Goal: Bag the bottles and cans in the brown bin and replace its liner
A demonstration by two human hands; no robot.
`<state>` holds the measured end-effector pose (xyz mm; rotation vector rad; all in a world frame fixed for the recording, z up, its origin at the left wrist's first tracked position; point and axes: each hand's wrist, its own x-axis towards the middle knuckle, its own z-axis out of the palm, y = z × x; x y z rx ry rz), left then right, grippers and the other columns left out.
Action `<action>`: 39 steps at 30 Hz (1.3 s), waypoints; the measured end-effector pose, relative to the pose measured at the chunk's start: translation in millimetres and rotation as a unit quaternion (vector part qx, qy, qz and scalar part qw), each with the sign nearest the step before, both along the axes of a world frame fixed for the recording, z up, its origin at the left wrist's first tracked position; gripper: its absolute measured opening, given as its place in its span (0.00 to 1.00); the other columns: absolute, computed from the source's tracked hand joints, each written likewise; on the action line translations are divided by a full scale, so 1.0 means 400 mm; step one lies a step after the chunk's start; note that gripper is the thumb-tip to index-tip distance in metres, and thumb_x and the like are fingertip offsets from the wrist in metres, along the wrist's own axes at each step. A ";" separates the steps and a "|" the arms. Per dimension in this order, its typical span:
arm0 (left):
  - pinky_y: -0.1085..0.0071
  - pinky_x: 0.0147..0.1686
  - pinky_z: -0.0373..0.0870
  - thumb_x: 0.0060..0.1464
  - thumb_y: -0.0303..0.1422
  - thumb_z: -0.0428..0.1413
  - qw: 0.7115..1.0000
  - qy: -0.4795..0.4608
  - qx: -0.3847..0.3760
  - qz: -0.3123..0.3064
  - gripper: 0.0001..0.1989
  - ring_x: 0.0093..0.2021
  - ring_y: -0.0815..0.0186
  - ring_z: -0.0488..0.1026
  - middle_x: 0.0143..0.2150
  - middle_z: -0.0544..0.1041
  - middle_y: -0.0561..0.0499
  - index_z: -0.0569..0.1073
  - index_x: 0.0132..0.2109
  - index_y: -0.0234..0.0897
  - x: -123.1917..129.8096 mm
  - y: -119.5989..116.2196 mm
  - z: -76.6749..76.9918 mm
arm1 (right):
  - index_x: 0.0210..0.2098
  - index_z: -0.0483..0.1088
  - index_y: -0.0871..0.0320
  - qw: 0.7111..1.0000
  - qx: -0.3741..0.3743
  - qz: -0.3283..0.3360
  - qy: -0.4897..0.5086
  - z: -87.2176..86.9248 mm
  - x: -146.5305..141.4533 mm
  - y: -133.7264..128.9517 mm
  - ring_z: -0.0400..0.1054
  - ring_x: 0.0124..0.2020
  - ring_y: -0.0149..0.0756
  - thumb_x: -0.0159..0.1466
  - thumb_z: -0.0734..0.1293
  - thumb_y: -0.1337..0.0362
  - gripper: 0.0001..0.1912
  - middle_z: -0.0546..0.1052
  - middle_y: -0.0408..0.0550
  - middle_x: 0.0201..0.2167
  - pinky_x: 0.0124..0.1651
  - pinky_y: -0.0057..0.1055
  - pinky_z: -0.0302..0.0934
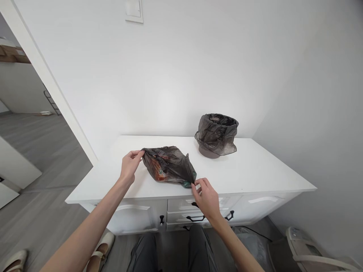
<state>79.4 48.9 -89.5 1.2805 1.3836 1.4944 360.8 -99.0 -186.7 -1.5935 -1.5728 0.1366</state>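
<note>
A thin black plastic garbage bag (pixel 172 164) with reddish and green items showing through it rests on the white cabinet top. My left hand (pixel 132 164) pinches its left upper corner between thumb and fingers. At the bag's lower right end, my right hand (pixel 205 194) pinches another corner near the front edge. What exactly lies inside cannot be made out through the plastic. Farther back and to the right stands a small trash bin (pixel 209 153) lined with a second black bag (pixel 217 134), whose edge folds over the rim; neither hand touches it.
The white cabinet (pixel 255 177) has doors and drawers with black handles (pixel 195 218) below its top. A wall with a light switch (pixel 134 9) rises behind. Shoes (pixel 100 251) lie on the floor at left. A beige appliance (pixel 306 245) sits at lower right.
</note>
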 end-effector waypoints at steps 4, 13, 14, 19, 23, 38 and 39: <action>0.49 0.59 0.70 0.52 0.42 0.63 0.997 0.050 0.040 0.049 0.17 0.55 0.50 0.75 0.51 0.78 0.41 0.73 0.46 0.38 0.012 -0.038 0.011 | 0.46 0.64 0.54 0.993 0.008 0.013 0.116 -0.008 -0.033 -0.001 0.69 0.26 0.29 0.71 0.63 0.58 0.08 0.71 0.46 0.44 0.33 0.31 0.63; 0.52 0.59 0.69 0.65 0.26 0.51 0.791 0.446 0.389 -0.156 0.14 0.56 0.54 0.76 0.51 0.81 0.46 0.72 0.54 0.44 0.091 -0.226 0.004 | 0.59 0.60 0.55 0.952 -0.047 0.168 0.253 0.071 -0.102 0.019 0.65 0.24 0.29 0.65 0.68 0.59 0.25 0.74 0.42 0.40 0.30 0.29 0.63; 0.53 0.58 0.70 0.66 0.27 0.51 0.764 0.477 0.386 -0.199 0.14 0.55 0.54 0.77 0.50 0.81 0.46 0.72 0.55 0.43 0.090 -0.233 -0.008 | 0.54 0.64 0.55 0.956 -0.054 0.173 0.232 0.075 -0.104 0.016 0.65 0.24 0.30 0.65 0.67 0.59 0.20 0.74 0.41 0.37 0.31 0.29 0.63; 0.50 0.57 0.68 0.71 0.32 0.51 0.706 0.578 0.337 -0.233 0.15 0.51 0.53 0.79 0.54 0.82 0.42 0.71 0.61 0.38 0.046 -0.237 -0.082 | 0.36 0.63 0.53 0.981 -0.068 0.167 0.070 0.075 -0.100 -0.029 0.63 0.27 0.33 0.62 0.63 0.67 0.04 0.69 0.39 0.28 0.32 0.29 0.56; 0.52 0.55 0.69 0.72 0.30 0.47 0.683 0.602 0.336 -0.241 0.12 0.37 0.59 0.78 0.39 0.83 0.47 0.77 0.50 0.41 0.006 -0.249 -0.108 | 0.35 0.62 0.52 0.982 -0.087 0.166 -0.020 0.067 -0.087 -0.081 0.66 0.28 0.36 0.60 0.62 0.71 0.07 0.71 0.40 0.27 0.31 0.29 0.52; 0.47 0.57 0.65 0.69 0.52 0.48 0.775 0.596 0.210 -0.005 0.33 0.43 0.44 0.82 0.46 0.84 0.32 0.65 0.66 0.28 0.012 -0.239 -0.117 | 0.42 0.68 0.52 0.921 -0.134 0.257 0.260 0.114 0.053 -0.094 0.70 0.29 0.36 0.67 0.69 0.44 0.19 0.74 0.41 0.29 0.35 0.34 0.67; 0.46 0.58 0.65 0.68 0.53 0.48 0.774 0.596 0.214 0.006 0.36 0.46 0.43 0.81 0.51 0.83 0.30 0.62 0.69 0.27 0.022 -0.236 -0.114 | 0.41 0.67 0.52 0.919 -0.126 0.232 0.291 0.096 0.070 -0.071 0.69 0.27 0.36 0.66 0.70 0.41 0.21 0.73 0.40 0.27 0.33 0.33 0.66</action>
